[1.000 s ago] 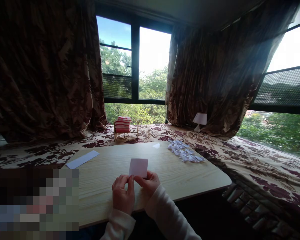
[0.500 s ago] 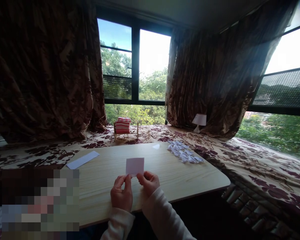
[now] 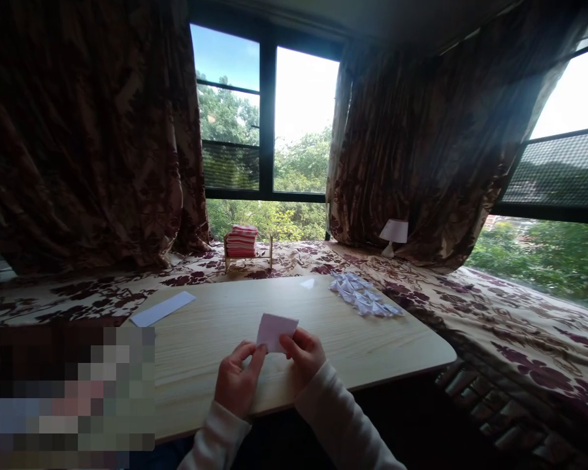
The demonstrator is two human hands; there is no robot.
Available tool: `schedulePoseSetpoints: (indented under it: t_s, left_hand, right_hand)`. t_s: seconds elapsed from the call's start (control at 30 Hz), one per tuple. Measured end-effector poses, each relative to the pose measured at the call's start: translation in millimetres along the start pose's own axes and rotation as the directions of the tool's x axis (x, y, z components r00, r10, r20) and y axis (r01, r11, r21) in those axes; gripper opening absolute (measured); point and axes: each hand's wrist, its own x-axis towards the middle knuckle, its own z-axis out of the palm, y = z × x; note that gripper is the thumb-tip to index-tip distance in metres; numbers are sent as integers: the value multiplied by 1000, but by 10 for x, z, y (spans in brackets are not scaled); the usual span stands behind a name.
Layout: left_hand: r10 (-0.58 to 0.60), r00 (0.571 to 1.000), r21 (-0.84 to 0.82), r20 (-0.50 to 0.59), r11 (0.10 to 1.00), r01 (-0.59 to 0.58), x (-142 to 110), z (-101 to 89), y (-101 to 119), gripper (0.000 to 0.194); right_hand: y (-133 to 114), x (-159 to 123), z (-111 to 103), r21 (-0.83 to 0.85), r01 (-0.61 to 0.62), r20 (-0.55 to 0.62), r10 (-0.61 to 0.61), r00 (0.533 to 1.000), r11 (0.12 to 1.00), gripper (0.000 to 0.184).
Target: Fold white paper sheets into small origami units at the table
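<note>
A small square of pale paper [image 3: 275,328] is held just above the wooden table [image 3: 372,339] near its front edge. My left hand [image 3: 236,385] pinches its lower left corner between thumb and forefinger. My right hand [image 3: 304,355] grips the paper's lower right side, fingers closed on it. The sheet is tilted, its top edge leaning away from me. Both wrists are in cream sleeves.
A pile of folded white paper pieces [image 3: 363,296] lies at the table's far right. A white paper strip [image 3: 162,309] lies at the far left, a small scrap [image 3: 307,283] at the back. Behind stand a small wooden rack with striped cloth [image 3: 242,243] and a little lamp [image 3: 392,234].
The paper has tipped from upright and square to slanted, shifting a little right. My right hand has moved up onto its side; the left thumb has stretched toward it.
</note>
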Motion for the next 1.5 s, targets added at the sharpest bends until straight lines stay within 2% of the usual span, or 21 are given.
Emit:
schedulePoseSetpoints:
  t_s: [0.13,0.37,0.5,0.73,1.1,1.3,1.5]
  left_hand:
    - [-64,987,-57,149,996,73,71,-10,1,27]
    - [-126,968,-102,215,983,151,93,-10,-17,31]
    - [-131,960,-131,249,977,167,74,-16,-38,32]
    - [-80,967,-122,243,986,112,93,-55,-106,27]
    - [-56,969,-74,239,994,75,81,-72,-100,29]
    - [-52,973,-59,227,996,68,77,-78,-32,30]
    - [-50,975,-105,216,992,74,72,-68,8,38]
  right_hand:
    - [59,18,-59,23,-13,62,12,998,1000,22]
    - [56,42,-40,87,-51,170,36,985,995,28]
    - [42,23,-30,104,-34,162,17,987,994,25]
    - [-101,-35,13,74,-12,139,1,990,997,10]
    - [-111,-47,84,81,-71,139,59,989,994,19]
    - [-93,-34,58,16,-86,108,84,991,996,15]
    - [-127,-45,85,-1,-97,91,96,991,995,14]
